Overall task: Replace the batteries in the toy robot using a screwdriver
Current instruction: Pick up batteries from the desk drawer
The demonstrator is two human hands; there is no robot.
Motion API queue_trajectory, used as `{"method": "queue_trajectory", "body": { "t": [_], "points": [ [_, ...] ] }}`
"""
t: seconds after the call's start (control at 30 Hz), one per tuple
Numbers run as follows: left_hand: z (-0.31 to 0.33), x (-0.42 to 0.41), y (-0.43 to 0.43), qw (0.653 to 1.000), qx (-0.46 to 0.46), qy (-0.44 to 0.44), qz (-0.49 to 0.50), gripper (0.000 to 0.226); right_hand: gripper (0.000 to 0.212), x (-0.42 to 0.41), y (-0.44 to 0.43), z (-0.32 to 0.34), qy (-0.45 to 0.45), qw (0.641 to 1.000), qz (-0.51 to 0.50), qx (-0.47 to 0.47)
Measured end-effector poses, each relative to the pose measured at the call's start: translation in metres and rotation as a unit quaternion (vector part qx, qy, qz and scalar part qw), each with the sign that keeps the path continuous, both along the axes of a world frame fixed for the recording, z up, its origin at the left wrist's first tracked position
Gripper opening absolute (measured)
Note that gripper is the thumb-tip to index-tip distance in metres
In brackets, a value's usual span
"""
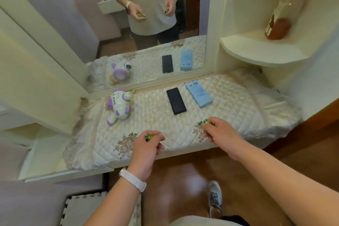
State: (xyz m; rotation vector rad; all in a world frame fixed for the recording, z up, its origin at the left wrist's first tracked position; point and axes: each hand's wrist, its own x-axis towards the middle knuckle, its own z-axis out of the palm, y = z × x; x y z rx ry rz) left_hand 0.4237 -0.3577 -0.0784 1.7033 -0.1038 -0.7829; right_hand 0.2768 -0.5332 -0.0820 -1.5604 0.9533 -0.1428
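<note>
The left hand [146, 143] pinches a green battery [150, 137]; the right hand [219, 131] grips more green batteries [204, 122], both above the quilted worktop [229, 101]. The toy robot [119, 105] lies far left by the mirror [146, 24], near a black phone [176, 101] and a blue box [199, 93].

We stand on a glossy brown wooden floor [176, 180] before a cream worktop [73, 172] draped in quilted cloth [229, 101], a tall mirror [128, 29] behind it and a curved corner shelf [260, 51] at right.
</note>
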Motion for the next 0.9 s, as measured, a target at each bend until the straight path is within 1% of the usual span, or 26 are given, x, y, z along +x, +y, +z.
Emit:
{"method": "queue_trajectory", "body": {
  "t": [0.17,0.4,0.6,0.7,0.77,0.9],
  "points": [
    [-0.002,-0.008,-0.054,0.999,0.010,0.030,0.009,0.011,0.022,0.010,-0.063,-0.005,0.018,0.999,0.014,0.025],
    [-0.021,0.010,-0.088,0.998,0.046,0.046,0.020,0.010,0.020,0.025,-0.095,-0.017,0.055,0.997,0.040,0.038],
    [-0.052,0.036,-0.118,0.994,0.075,0.072,-0.042,0.007,0.022,0.044,-0.106,-0.036,0.106,0.992,0.068,0.026],
    [-0.071,0.046,-0.130,0.989,0.093,0.083,-0.076,0.007,0.020,0.059,-0.109,-0.044,0.130,0.989,0.055,0.034],
    [-0.081,0.055,-0.137,0.987,0.106,0.072,-0.100,0.007,0.020,0.067,-0.111,-0.051,0.153,0.987,0.044,0.029],
    [-0.102,0.078,-0.153,0.978,0.124,0.040,-0.163,0.006,0.020,0.086,-0.114,-0.074,0.194,0.979,0.057,0.004]
  ]
}}
